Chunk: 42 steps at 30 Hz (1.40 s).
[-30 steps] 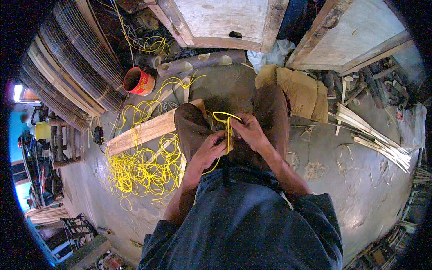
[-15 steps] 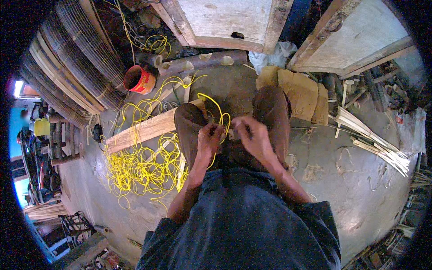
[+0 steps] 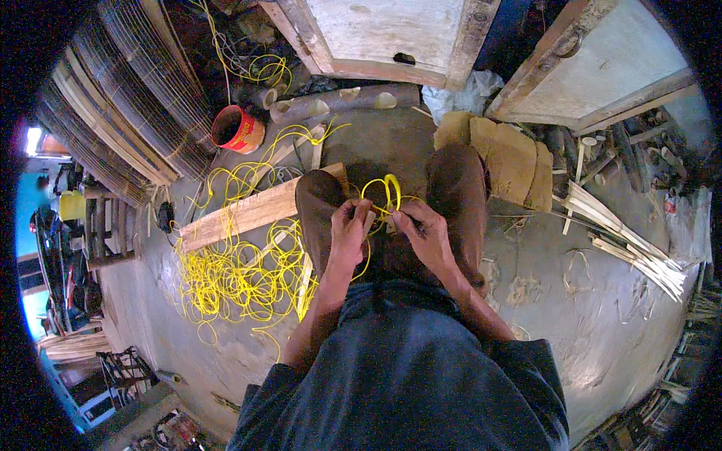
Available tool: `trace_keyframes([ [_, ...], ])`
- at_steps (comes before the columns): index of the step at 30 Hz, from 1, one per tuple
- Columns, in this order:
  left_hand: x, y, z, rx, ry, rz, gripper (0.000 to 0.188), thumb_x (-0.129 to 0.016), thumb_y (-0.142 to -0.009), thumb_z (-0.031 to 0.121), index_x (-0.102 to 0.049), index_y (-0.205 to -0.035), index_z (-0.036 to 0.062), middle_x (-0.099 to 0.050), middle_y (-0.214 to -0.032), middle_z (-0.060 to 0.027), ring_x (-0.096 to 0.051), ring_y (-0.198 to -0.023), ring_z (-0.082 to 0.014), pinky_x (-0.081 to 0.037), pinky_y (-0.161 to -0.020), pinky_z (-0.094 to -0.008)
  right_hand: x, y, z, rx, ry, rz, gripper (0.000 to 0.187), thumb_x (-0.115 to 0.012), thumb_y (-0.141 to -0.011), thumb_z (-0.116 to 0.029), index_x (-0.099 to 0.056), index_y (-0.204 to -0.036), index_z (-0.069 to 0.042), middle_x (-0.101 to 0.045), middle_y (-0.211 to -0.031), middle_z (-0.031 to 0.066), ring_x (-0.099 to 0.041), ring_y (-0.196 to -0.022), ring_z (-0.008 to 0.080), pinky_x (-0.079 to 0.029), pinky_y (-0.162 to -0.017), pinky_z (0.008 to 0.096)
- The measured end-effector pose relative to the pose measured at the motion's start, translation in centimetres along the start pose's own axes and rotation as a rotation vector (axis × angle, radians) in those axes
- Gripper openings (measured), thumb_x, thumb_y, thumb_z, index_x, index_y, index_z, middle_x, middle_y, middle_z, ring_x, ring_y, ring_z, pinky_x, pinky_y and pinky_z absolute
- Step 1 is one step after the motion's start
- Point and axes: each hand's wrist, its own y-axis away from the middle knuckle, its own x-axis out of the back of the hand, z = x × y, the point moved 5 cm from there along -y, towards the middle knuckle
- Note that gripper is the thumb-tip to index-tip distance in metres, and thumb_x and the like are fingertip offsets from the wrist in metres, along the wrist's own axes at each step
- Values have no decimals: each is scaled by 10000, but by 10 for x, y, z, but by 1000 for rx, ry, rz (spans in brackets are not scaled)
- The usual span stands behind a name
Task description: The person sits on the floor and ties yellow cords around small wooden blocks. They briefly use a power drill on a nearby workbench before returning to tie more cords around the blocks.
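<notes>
Between my knees, a thin yellow cord (image 3: pixel 392 184) forms small loops standing up from my fingers. My left hand (image 3: pixel 349 231) pinches one side of these loops between thumb and fingertips. On the other side, my right hand (image 3: pixel 423 230) is closed on the cord too, its fingertips close to the left ones. A pale piece shows by the left fingertips, too small to name. From the left hand a strand of cord hangs down. Beside my left knee lies a large tangled heap of the same yellow cord (image 3: pixel 214 282), partly over a wooden plank (image 3: pixel 248 218).
A red bucket (image 3: pixel 238 131) stands beyond the plank, near dark slatted rolls (image 3: pixel 162 90). Ahead are wood-framed panels (image 3: pixel 391 34) and a long log-like piece (image 3: pixel 346 104) with cut openings. To the right lie flattened cardboard (image 3: pixel 508 158) and a bundle of pale strips (image 3: pixel 628 240).
My right hand has come in toward the left and now pinches the cord. The long arching loop has become smaller, tighter loops between both hands.
</notes>
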Motion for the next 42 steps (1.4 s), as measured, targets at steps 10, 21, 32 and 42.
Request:
trace_keyframes([
  [10,-24,7,10,-34,-199,-57,147,-600,-889,158,-602,-860,14,-542,-757,-1,-494,-705,-70,-453,-616,-229,-6,-12,12,-68,59,1,166,-635,-836,-108,-646,-959,2,-651,-799,159,-628,-707,313,-501,-670,364],
  [21,-33,19,44,-522,-964,-280,213,-599,-850,118,-550,-1022,2,-598,-986,-185,-603,-868,-321,-492,-714,-384,2,-30,-27,538,341,-4,141,-654,-808,-75,-617,-936,-32,-638,-886,131,-631,-790,326,-508,-693,378],
  [32,-30,12,28,-652,-1009,-325,192,-574,-851,81,-447,-989,43,-593,-781,-165,-596,-680,-389,-470,-575,-450,-8,-17,7,-48,-77,33,155,-636,-827,-37,-624,-980,-15,-650,-890,138,-643,-831,249,-504,-736,315],
  [42,-27,13,24,-962,-1109,-300,234,-558,-832,20,-454,-1040,46,-588,-826,-197,-579,-692,-389,-452,-584,-459,-9,-3,7,321,505,-171,395,-620,-734,3,-581,-1125,-37,-615,-966,152,-572,-892,373,-485,-775,410],
])
